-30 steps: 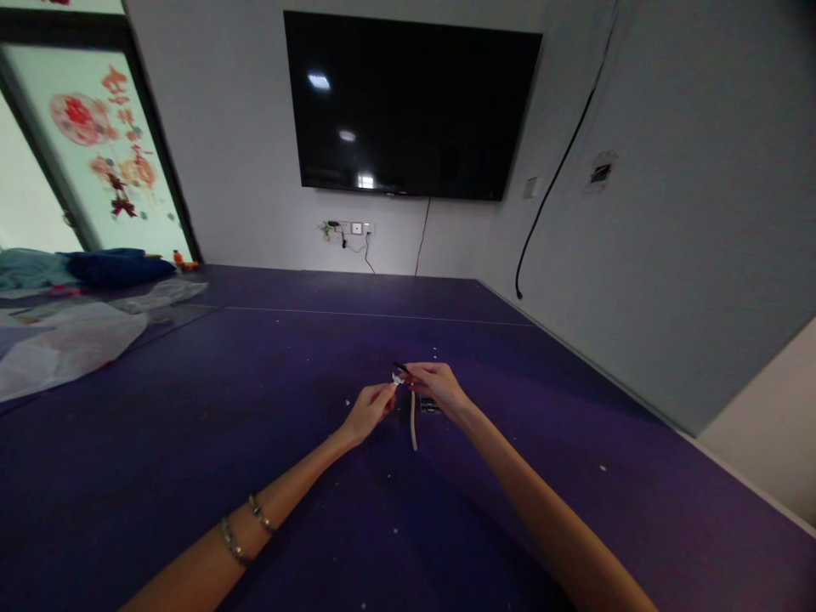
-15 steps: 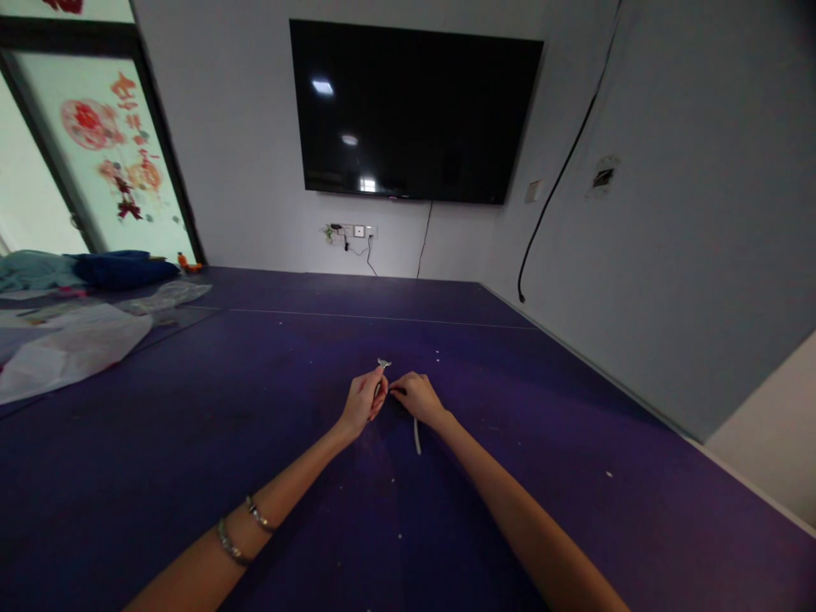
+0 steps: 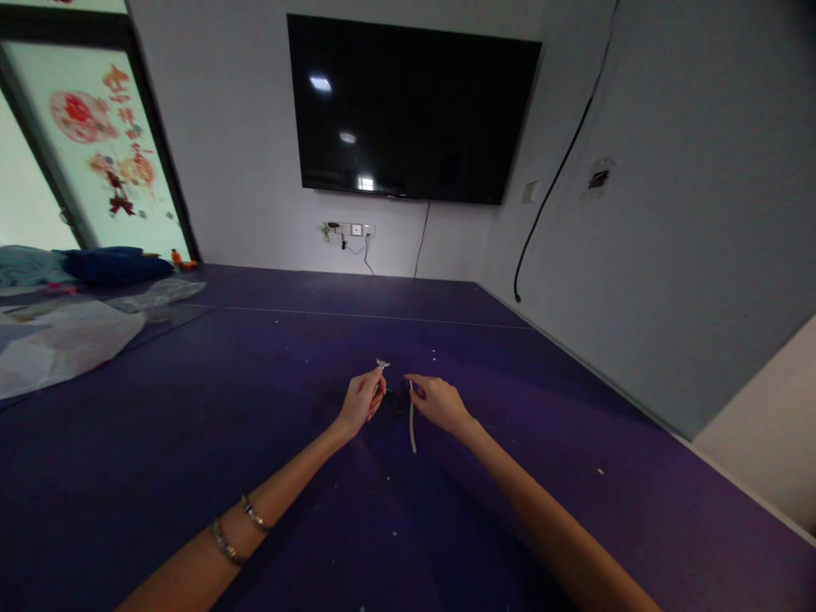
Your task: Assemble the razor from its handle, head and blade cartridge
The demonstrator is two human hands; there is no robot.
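Note:
My left hand [image 3: 365, 401] is closed on a small tool; its silver, T-shaped metal head [image 3: 382, 364] sticks out past the fingertips, and the rest is hidden in my grip. My right hand [image 3: 439, 401] has its index finger stretched out and its thumb apart below it, with nothing clearly held. Close by its fingertips lies a thin, pale strip [image 3: 412, 429], running toward me; whether the fingers touch its far end I cannot tell. Between the two hands sits a small dark object [image 3: 395, 399], too dim to name.
Purple flooring [image 3: 286, 510] carries scattered white bits. Translucent plastic sheeting [image 3: 76, 340] and a dark blue cloth bundle [image 3: 118, 265] lie at the left. A television [image 3: 414, 110] hangs on the far wall; a black cable [image 3: 554, 183] dangles at the right.
My right hand has moved slightly right, away from my left hand, and its fingers have come apart from the dark object. The left hand keeps its hold on the metal-headed tool.

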